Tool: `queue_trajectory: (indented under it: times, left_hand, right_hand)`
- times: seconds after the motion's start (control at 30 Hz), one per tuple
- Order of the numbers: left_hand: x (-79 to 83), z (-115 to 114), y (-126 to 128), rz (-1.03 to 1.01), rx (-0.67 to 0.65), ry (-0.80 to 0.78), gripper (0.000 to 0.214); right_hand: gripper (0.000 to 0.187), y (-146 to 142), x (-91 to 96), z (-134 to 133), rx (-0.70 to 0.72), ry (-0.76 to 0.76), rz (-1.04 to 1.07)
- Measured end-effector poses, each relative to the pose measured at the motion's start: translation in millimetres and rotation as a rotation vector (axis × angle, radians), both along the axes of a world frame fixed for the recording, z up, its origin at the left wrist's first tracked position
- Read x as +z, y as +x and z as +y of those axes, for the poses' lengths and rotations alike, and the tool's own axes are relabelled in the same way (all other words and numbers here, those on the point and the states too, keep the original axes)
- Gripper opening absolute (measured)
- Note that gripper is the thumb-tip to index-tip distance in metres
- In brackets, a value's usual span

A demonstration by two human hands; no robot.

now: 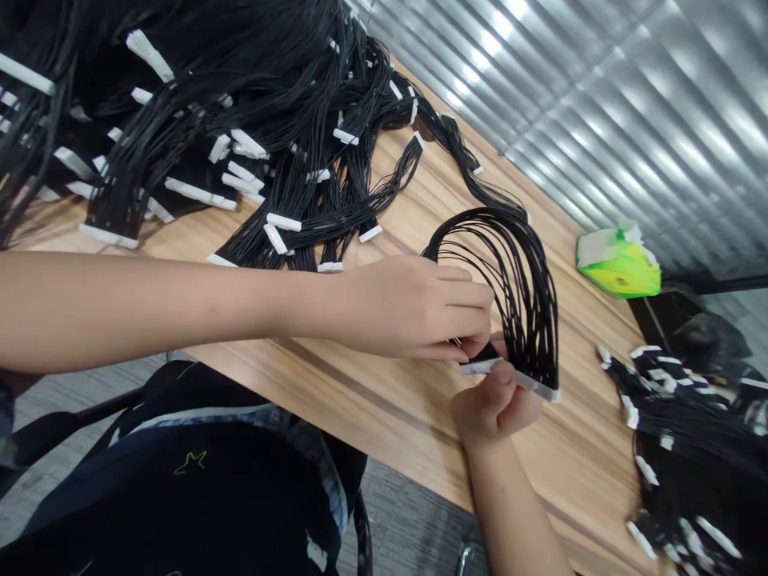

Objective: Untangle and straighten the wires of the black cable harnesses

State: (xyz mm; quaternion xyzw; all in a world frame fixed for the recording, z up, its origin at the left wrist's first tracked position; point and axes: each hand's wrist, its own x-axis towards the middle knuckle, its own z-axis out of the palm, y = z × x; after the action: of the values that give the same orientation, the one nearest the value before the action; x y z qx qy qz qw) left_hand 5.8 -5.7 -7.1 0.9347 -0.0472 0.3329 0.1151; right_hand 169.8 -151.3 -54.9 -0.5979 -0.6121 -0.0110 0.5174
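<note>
Pinching the white connector [531,384] of a black wire harness [528,296] between thumb and fingers of the right hand [495,404], the left hand [408,308] closed on its other end, both grips tight, the wire loop standing clear above; open bench [372,416] runs to the near edge, more harnesses [288,184] heaped toward the far edge

Left forearm [138,308] reaching in from the frame's left edge, left hand [414,308] curled with fingers [468,314] together, right forearm [510,512] rising from the bottom edge, right hand [492,404] pinching upward — thumb [502,372] on top, seemingly.
</note>
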Motion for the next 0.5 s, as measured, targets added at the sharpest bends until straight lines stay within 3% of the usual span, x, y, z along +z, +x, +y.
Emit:
queue_trajectory:
  times: [0.17,0.37,0.4,0.5]
  left_hand:
    - [-0.9,2,0,-0.024,0.089,0.185,0.026]
    - [9.7,43,-10,-0.289,-0.127,0.245,0.043]
    - [11.3,52,-12,-0.287,-0.103,0.236,0.043]
    - [10.8,68,-14,-0.236,0.136,0.122,0.035]
  right_hand:
    - [0.031,-3,-0.5,1,-0.014,-0.075,0.067]
    - [0.028,-1,1.4,13,-0.06,-0.021,0.598]
    - [0.029,-1,4.4,15,-0.038,-0.003,0.634]
    - [0.031,-4,11.7,17,0.057,0.033,0.679]
